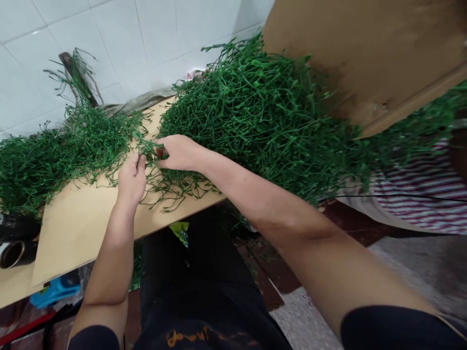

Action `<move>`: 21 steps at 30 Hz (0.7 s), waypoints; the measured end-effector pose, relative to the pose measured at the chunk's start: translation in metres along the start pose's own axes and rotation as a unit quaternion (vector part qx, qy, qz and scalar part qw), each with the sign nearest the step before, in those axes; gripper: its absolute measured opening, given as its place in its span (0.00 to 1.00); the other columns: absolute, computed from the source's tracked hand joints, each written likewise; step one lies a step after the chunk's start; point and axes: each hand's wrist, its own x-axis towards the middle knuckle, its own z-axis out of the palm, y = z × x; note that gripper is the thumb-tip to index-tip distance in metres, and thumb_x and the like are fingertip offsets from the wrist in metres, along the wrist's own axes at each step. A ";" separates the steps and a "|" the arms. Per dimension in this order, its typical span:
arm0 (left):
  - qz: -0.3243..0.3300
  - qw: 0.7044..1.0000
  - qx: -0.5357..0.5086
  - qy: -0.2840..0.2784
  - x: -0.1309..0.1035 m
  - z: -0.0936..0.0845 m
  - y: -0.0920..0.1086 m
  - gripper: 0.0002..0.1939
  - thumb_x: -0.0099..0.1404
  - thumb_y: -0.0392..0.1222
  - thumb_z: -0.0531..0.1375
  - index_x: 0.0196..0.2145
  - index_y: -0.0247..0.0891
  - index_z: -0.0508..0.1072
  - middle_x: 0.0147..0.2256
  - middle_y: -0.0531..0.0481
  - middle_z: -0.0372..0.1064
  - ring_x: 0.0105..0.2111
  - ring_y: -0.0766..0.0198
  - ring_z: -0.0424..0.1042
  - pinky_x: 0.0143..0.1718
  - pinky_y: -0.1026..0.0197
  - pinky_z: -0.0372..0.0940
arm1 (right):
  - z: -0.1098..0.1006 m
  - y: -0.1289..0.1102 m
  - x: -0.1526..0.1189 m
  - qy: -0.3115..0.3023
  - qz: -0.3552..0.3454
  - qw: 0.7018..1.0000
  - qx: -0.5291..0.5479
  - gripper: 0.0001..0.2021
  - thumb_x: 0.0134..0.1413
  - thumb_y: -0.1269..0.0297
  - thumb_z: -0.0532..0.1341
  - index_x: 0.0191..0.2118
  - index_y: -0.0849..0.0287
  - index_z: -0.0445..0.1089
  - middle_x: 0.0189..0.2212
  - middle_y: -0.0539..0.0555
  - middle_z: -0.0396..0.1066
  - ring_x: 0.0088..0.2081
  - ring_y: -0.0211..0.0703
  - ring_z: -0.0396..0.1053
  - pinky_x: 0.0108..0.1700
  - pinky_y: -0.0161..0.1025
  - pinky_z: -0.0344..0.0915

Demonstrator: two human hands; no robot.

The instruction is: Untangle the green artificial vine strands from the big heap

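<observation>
the left hand [132,179] pinches some thin green stems [146,146] over the tan board [83,218]. the right hand [178,151] is curled around a small reddish-brown thing [159,151] right by those stems. a big green pile [255,107] sits past the right hand, near the white wall [156,34].

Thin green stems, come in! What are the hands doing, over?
Left grip pinching thin green branching stems. Right grip curled round small reddish-brown piece, close beside. Loose stems litter flat tan board below, over.
</observation>
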 end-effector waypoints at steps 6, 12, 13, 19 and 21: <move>-0.027 0.990 0.050 -0.126 -0.009 -0.019 0.005 0.18 0.62 0.50 0.55 0.20 0.38 0.66 0.16 0.55 0.54 0.19 0.67 0.54 0.23 0.64 0.49 | -0.003 0.005 -0.001 0.103 0.031 0.981 -0.164 0.09 0.53 0.69 0.52 0.39 0.63 0.66 0.31 0.59 0.70 0.32 0.44 0.66 0.33 0.38 0.53; -0.116 0.971 -0.157 -0.140 -0.043 -0.012 0.025 0.24 0.60 0.61 0.52 0.19 0.38 0.61 0.16 0.56 0.51 0.17 0.71 0.50 0.18 0.65 0.49 | -0.001 0.010 0.017 0.106 -0.027 0.966 -0.235 0.13 0.57 0.72 0.47 0.43 0.63 0.64 0.35 0.61 0.71 0.35 0.46 0.66 0.34 0.39 0.53; -0.130 0.965 -0.188 -0.130 -0.048 -0.009 0.027 0.25 0.59 0.62 0.53 0.19 0.38 0.59 0.16 0.57 0.50 0.16 0.72 0.49 0.18 0.66 0.48 | 0.000 0.010 0.020 0.105 -0.034 0.965 -0.239 0.13 0.57 0.73 0.46 0.43 0.62 0.64 0.36 0.62 0.71 0.35 0.46 0.67 0.34 0.39 0.53; -0.190 0.923 -0.324 -0.088 -0.062 -0.005 0.040 0.26 0.57 0.62 0.56 0.18 0.39 0.53 0.15 0.60 0.42 0.15 0.74 0.42 0.16 0.66 0.40 | 0.012 0.006 0.035 0.087 -0.072 0.963 -0.244 0.16 0.57 0.74 0.45 0.46 0.62 0.63 0.38 0.62 0.71 0.38 0.47 0.68 0.35 0.40 0.55; -0.207 0.913 -0.341 -0.089 -0.065 -0.006 0.047 0.26 0.57 0.62 0.55 0.18 0.39 0.53 0.15 0.60 0.41 0.15 0.74 0.42 0.16 0.66 0.40 | 0.014 0.004 0.040 0.085 -0.072 0.962 -0.248 0.16 0.56 0.75 0.45 0.47 0.62 0.63 0.37 0.62 0.71 0.37 0.47 0.68 0.36 0.40 0.56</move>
